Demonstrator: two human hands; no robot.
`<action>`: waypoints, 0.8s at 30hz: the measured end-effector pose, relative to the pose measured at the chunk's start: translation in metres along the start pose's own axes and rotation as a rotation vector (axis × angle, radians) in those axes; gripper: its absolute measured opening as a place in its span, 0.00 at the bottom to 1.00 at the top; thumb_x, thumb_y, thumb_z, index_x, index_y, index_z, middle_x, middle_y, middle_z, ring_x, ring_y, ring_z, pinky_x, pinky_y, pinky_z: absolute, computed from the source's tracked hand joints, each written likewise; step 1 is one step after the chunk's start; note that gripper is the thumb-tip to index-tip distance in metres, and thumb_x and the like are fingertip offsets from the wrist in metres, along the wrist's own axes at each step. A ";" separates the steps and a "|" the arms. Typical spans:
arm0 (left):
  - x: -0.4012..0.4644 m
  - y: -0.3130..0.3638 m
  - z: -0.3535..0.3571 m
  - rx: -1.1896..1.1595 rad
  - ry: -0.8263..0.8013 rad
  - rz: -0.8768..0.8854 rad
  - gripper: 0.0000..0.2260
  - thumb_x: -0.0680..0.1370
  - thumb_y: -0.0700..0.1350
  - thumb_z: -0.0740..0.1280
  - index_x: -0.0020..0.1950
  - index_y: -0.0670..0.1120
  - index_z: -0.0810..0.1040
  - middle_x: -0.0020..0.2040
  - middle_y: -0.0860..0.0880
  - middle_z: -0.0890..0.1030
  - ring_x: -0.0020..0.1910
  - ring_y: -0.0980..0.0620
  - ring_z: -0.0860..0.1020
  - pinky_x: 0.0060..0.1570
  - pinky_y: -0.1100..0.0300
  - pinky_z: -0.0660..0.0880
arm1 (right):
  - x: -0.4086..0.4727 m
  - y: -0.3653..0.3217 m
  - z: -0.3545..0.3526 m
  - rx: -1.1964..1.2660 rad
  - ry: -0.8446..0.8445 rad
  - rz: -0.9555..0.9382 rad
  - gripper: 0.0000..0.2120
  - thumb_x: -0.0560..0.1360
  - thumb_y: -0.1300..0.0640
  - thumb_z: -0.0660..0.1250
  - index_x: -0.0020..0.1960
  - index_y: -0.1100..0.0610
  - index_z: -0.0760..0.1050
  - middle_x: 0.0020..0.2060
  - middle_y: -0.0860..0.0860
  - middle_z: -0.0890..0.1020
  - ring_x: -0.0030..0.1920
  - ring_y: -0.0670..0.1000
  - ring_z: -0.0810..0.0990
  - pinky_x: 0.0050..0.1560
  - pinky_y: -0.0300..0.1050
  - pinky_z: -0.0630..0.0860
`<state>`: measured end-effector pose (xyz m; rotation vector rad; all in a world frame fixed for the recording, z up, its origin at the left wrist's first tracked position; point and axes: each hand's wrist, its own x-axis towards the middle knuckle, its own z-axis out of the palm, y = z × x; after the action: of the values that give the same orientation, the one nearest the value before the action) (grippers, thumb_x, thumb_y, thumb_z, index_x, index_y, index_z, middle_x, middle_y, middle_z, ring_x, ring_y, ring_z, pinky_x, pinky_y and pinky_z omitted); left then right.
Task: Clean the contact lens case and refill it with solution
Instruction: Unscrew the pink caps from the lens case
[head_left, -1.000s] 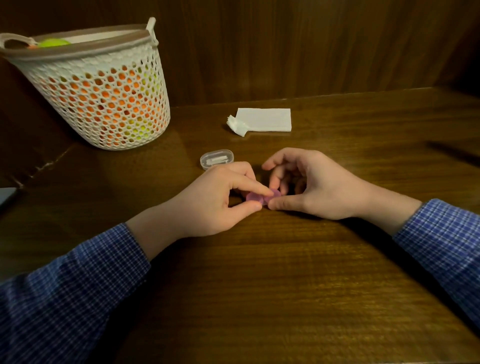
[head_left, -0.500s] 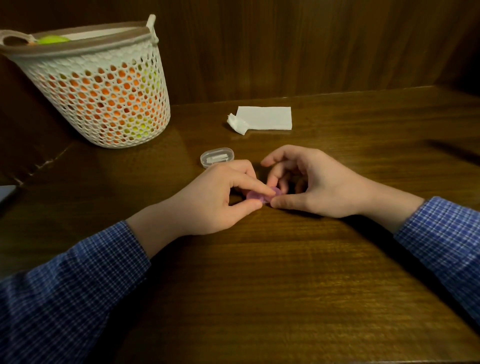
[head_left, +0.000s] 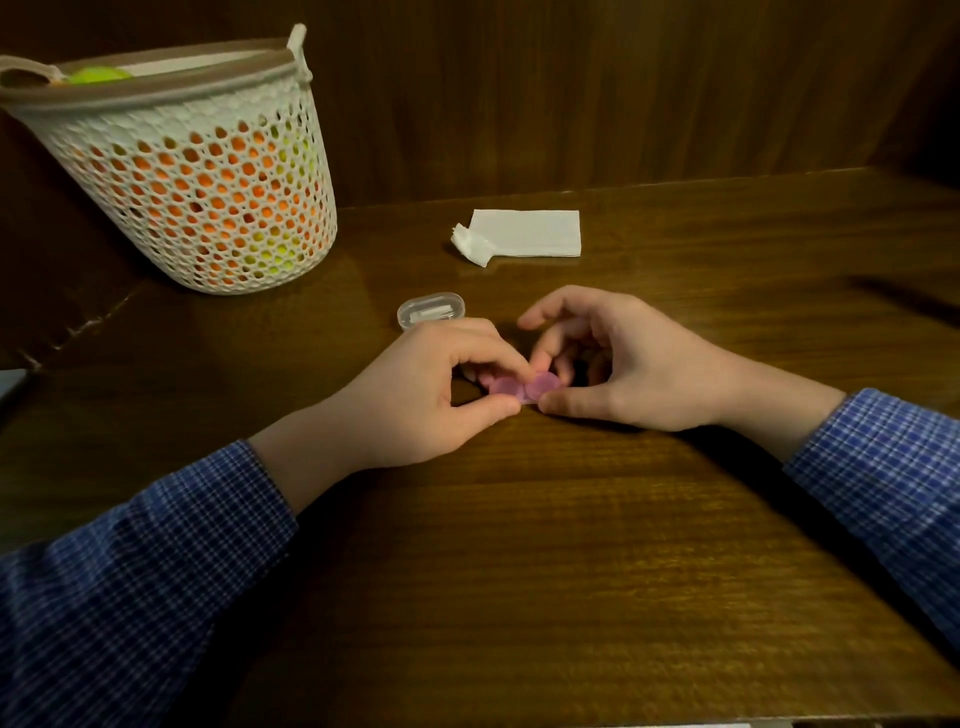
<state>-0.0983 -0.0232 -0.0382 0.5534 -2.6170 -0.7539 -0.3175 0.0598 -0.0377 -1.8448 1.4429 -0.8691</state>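
A small pink plastic contact lens case (head_left: 523, 388), made of two round caps joined side by side, sits low over the dark polished wooden table (head_left: 571, 545) between the two hands. The left hand (head_left: 415, 400) pinches the case's left cap between thumb and forefinger, its other fingers curled under. The right hand (head_left: 634, 371) holds the right cap, thumb lying flat along the near edge and fingers arched over the far side. Both wrists come out of blue checked cloth sleeves (head_left: 130, 571). Just behind the left hand lies a clear oval plastic box (head_left: 431, 310). Further back rests a folded white paper tissue (head_left: 524, 235), and a white perforated plastic basket (head_left: 208, 197) stands at the far left.
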 end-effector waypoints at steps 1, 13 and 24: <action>0.000 0.000 0.000 -0.018 0.021 -0.016 0.11 0.76 0.46 0.76 0.57 0.53 0.83 0.49 0.58 0.82 0.50 0.57 0.81 0.50 0.58 0.80 | 0.000 0.000 0.001 -0.001 0.007 0.001 0.30 0.70 0.61 0.80 0.68 0.51 0.71 0.47 0.47 0.87 0.43 0.48 0.84 0.45 0.40 0.81; 0.001 0.003 -0.005 -0.021 0.012 -0.039 0.03 0.75 0.46 0.76 0.47 0.50 0.86 0.48 0.56 0.86 0.51 0.57 0.84 0.54 0.55 0.81 | -0.002 -0.001 0.001 0.009 -0.002 -0.009 0.30 0.72 0.64 0.78 0.69 0.53 0.71 0.49 0.49 0.87 0.42 0.46 0.83 0.44 0.40 0.81; 0.002 0.002 -0.005 -0.027 0.010 -0.049 0.02 0.75 0.46 0.77 0.47 0.50 0.86 0.48 0.55 0.86 0.50 0.56 0.84 0.53 0.53 0.82 | -0.003 0.000 0.001 -0.010 0.011 -0.012 0.26 0.71 0.61 0.79 0.66 0.52 0.73 0.48 0.48 0.86 0.44 0.48 0.84 0.48 0.48 0.84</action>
<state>-0.0980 -0.0242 -0.0324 0.6138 -2.5888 -0.7988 -0.3167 0.0627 -0.0385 -1.8612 1.4466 -0.8809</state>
